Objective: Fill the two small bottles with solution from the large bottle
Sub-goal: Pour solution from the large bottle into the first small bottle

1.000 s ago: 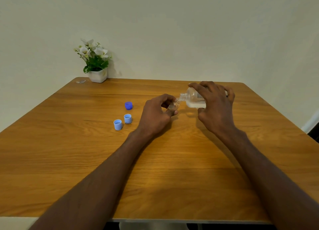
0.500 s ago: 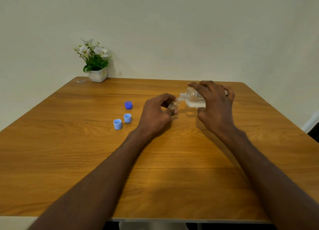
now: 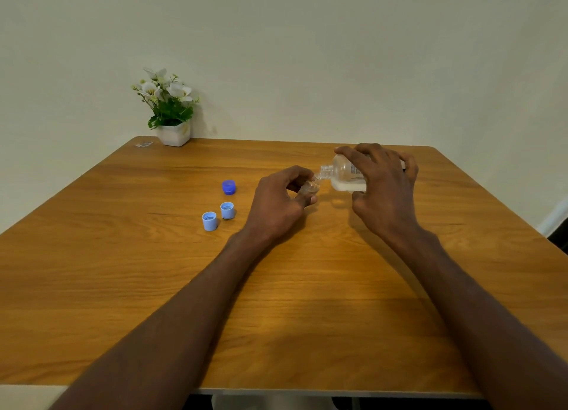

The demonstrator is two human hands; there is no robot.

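We see the right hand [image 3: 382, 191] wrapped from above around the large bottle [image 3: 345, 176], fingers curled over its far side and thumb beneath, holding it tipped almost level above the table [image 3: 307, 302] with its open neck pointing toward the left hand [image 3: 278, 202]. A pale liquid lies along the lower side of that bottle. The left hand pinches a small clear bottle [image 3: 309, 188] between its curled fingers and thumb, and the mouth of this small bottle sits right at the large bottle's neck, the two touching or very nearly so; we cannot tell how full it is, and we find only this one small bottle in view. Just to the left of the left hand stand three loose caps: a dark blue cap [image 3: 228, 187] farthest from us, and two light blue caps [image 3: 227, 210] [image 3: 209, 221] nearer, open side up. Well beyond the left hand, at the table's far left corner, stands a potted white-flowered plant [image 3: 170, 111].
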